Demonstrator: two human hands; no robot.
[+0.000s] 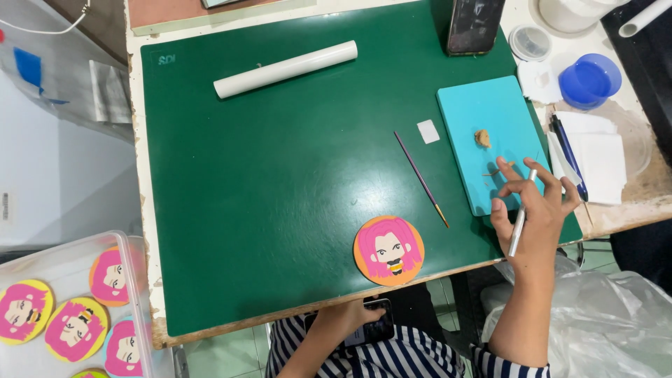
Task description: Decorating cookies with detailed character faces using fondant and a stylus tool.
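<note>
Striped sleeves sit closest, and the left hand (350, 318) rests down at the lap with its grip closed around a dark phone (371, 329), just under the bench (150, 210) edge, probably parked there to keep it off the work surface. To the left, a clear tray (133, 280) holds several round discs painted with pink-haired cartoon faces, set aside together.

On the green cutting mat (280, 182), near its front edge, lies one more round disc (388, 250), orange with a pink-haired face, flat and within easy reach of both hands. Right of it the right hand (535, 210) hovers over the corner of a teal board (490, 140), its grip pinched round a slim white tool (520, 220) held like a pen, tip pointing up toward the board. A small lump of tan clay (482, 138) and a few thin scraps sit on that board, with a small white square (428, 131) just off its left edge. A thin paintbrush (421, 178) lies slantwise on the mat between disc and board.

Farther back, a white roller (285, 68) lies on the mat, a second dark phone (474, 24) stands at the far edge, and a blue cup (589, 79), folded tissues (595, 154) and a pen crowd the right side. The bench edge is worn and chipped; the floor below is pale tile.
</note>
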